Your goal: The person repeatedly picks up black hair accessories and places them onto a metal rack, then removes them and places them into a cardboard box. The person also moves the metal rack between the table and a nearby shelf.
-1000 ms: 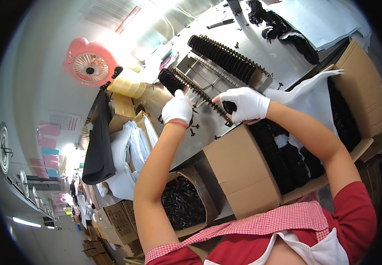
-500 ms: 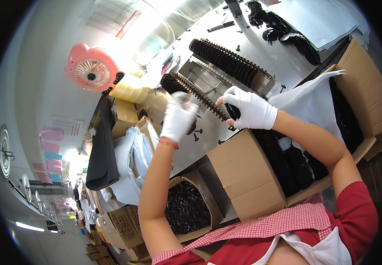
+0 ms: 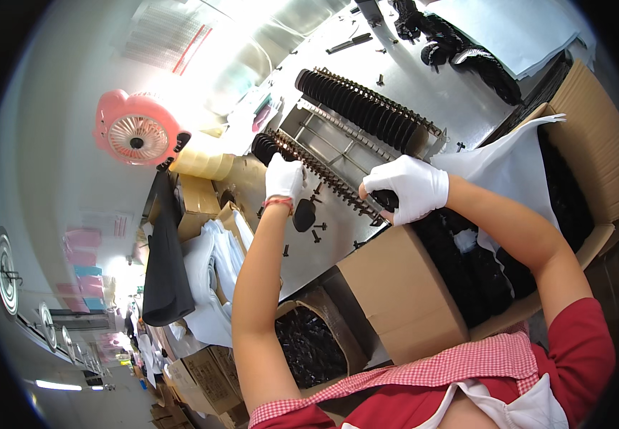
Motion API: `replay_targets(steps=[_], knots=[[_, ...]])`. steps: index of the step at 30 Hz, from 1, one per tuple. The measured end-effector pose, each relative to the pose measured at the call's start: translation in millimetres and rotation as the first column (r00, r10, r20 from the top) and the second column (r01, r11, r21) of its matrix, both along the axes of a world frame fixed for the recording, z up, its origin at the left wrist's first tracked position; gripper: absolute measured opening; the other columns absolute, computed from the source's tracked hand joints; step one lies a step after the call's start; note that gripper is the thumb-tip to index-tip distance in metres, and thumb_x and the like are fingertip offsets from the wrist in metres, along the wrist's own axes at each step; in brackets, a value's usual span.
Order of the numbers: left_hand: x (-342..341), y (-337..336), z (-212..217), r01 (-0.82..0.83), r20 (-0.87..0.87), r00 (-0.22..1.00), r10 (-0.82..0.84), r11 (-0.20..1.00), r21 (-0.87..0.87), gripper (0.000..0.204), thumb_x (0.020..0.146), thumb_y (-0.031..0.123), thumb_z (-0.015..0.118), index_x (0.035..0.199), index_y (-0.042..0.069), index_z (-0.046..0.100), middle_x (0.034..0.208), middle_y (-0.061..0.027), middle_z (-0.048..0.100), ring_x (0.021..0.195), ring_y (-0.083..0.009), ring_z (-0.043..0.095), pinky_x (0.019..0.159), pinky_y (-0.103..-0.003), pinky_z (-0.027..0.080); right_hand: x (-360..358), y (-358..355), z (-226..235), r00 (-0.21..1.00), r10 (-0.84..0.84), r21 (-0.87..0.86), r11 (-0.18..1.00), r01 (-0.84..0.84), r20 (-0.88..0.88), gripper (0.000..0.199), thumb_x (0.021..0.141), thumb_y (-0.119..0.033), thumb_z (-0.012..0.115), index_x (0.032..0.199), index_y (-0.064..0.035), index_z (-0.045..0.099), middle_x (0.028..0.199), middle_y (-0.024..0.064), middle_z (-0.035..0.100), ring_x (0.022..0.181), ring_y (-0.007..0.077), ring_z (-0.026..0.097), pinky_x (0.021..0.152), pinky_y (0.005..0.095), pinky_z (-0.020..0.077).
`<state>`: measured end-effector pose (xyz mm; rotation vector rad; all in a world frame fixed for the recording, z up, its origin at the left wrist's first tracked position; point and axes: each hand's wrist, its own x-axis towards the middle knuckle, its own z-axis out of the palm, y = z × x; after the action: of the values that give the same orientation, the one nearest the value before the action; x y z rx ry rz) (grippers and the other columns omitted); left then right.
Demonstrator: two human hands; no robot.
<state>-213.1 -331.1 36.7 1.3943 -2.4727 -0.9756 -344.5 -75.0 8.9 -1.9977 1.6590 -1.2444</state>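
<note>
Nearest the person sat a cardboard box point(image 3: 402, 300) packed with black parts, and beside it a smaller round container point(image 3: 309, 343) of dark pieces. Above these, on the grey metal table point(image 3: 338, 236), the white-gloved right hand point(image 3: 406, 187) was closed around a black part at the near end of a long toothed rack point(image 3: 323, 175). The white-gloved left hand point(image 3: 284, 179) rested on the same rack farther along; whether it gripped could not be told. Small black pins point(image 3: 316, 229) lay loose between the hands. Farther off stood a second rack point(image 3: 370, 111) filled with black discs, and a pink fan point(image 3: 134, 132).
</note>
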Motion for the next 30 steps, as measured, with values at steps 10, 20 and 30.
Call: replay_targets(steps=[10, 20, 30], knots=[[46.5, 100.3, 39.5, 0.253, -0.327, 0.925, -0.196, 0.957, 0.144, 0.03, 0.1, 0.021, 0.049, 0.118, -0.003, 0.055, 0.092, -0.0126, 0.065, 0.087, -0.0206, 0.067, 0.072, -0.034, 0.055, 35.6, -7.1, 22.0, 0.96, -0.225, -0.216, 0.941, 0.259, 0.167, 0.077, 0.068, -0.018, 0.085, 0.137, -0.0127, 0.05, 0.136, 0.019, 0.049, 0.12, 0.0366, 0.056, 0.098, 0.0407, 0.0502], [25.3, -10.2, 17.0, 0.162, 0.04, 0.983, -0.177, 0.759, -0.63, 0.064, 0.08, 0.02, 0.082, 0.13, -0.001, 0.048, 0.128, -0.0185, 0.054, 0.115, -0.0283, 0.055, 0.102, -0.038, 0.044, 12.1, 0.7, -0.9, 0.987, -0.156, -0.101, 0.982, 0.159, 0.039, 0.044, 0.068, -0.014, 0.079, 0.108, -0.013, 0.061, 0.105, 0.0073, 0.06, 0.09, 0.0286, 0.066, 0.076, 0.0375, 0.0559], [-15.0, -86.8, -3.1, 0.117, -0.071, 0.991, -0.11, 0.986, 0.115, 0.036, 0.078, 0.012, 0.073, 0.11, 0.003, 0.059, 0.066, -0.0081, 0.061, 0.045, -0.0139, 0.052, 0.041, -0.027, 0.042, -4.5, 2.2, 0.7, 0.996, 0.078, 0.021, 0.997, -0.078, -0.03, 0.044, 0.063, -0.024, 0.077, 0.104, -0.0137, 0.062, 0.093, 0.007, 0.064, 0.085, 0.0293, 0.067, 0.072, 0.0394, 0.0552]])
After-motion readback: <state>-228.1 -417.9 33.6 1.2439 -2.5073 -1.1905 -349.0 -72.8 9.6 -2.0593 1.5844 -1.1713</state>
